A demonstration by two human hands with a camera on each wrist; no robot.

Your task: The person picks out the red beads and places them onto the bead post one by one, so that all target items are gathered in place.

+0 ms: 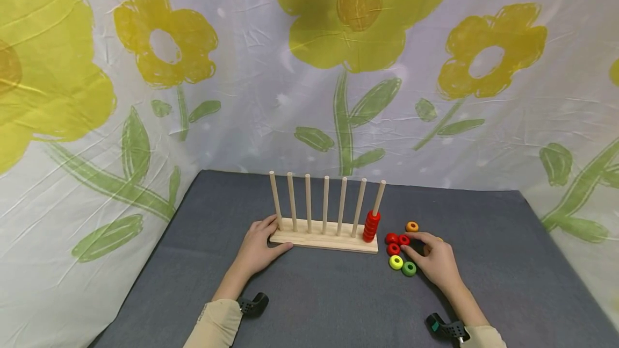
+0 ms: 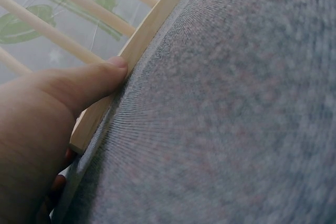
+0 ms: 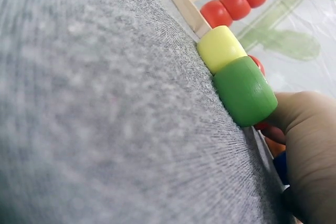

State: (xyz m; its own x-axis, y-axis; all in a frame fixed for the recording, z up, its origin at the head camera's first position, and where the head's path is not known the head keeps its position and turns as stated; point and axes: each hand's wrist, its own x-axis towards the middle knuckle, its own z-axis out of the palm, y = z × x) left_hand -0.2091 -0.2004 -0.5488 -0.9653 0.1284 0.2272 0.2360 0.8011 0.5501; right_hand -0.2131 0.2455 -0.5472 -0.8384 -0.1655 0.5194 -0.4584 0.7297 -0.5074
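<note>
A wooden peg stand (image 1: 319, 238) holds a row of upright pegs; several red beads (image 1: 371, 227) are stacked on its rightmost peg. My left hand (image 1: 258, 246) grips the stand's left end, thumb along the front edge and fingers behind it. In the left wrist view the thumb lies on the base edge (image 2: 142, 40). To the right of the stand, my right hand (image 1: 435, 259) pinches a red bead (image 1: 404, 239) between thumb and forefinger, within a cluster of loose beads. In the right wrist view the green bead (image 3: 245, 92) largely hides that pinch.
Around the pinched bead lie two more red beads (image 1: 393, 249), an orange bead (image 1: 412, 226), a yellow bead (image 1: 396, 262) and the green one. A blue piece (image 3: 281, 167) shows beside the right hand. Grey cloth (image 1: 329, 299) covers the table; a flower-printed curtain (image 1: 251, 122) hangs behind.
</note>
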